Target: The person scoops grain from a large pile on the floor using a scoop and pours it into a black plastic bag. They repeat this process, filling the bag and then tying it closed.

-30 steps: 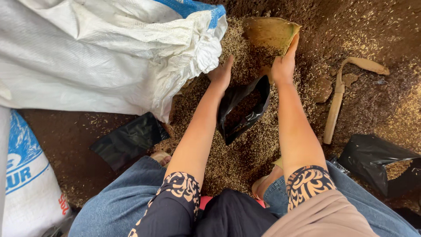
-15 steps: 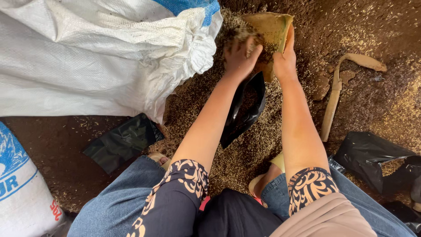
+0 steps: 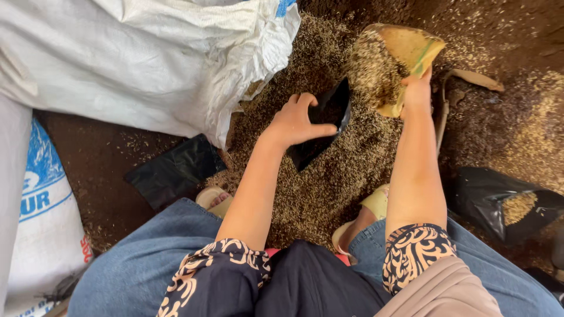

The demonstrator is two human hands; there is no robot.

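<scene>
My left hand [image 3: 296, 121] grips the rim of a small black plastic bag [image 3: 326, 120] and holds its mouth open above a heap of brown husk mix [image 3: 311, 188] on the ground. My right hand [image 3: 416, 91] holds a yellowish scoop [image 3: 405, 50] tilted toward the bag, loaded with husk [image 3: 373, 70] that spills over its lip just beside the bag's opening. Both forearms reach forward from patterned sleeves over my blue-jeaned knees.
A big white woven sack [image 3: 147, 64] lies at the upper left, another white sack with blue print [image 3: 47, 223] at the lower left. An empty black bag [image 3: 173, 170] lies flat on the dirt. A filled black bag [image 3: 505, 205] sits at the right, with a pale wooden handle [image 3: 446, 111] nearby.
The scoop has come up out of the heap full of husk and tipped toward the bag. My left hand dropped from the scoop back to the bag's rim.
</scene>
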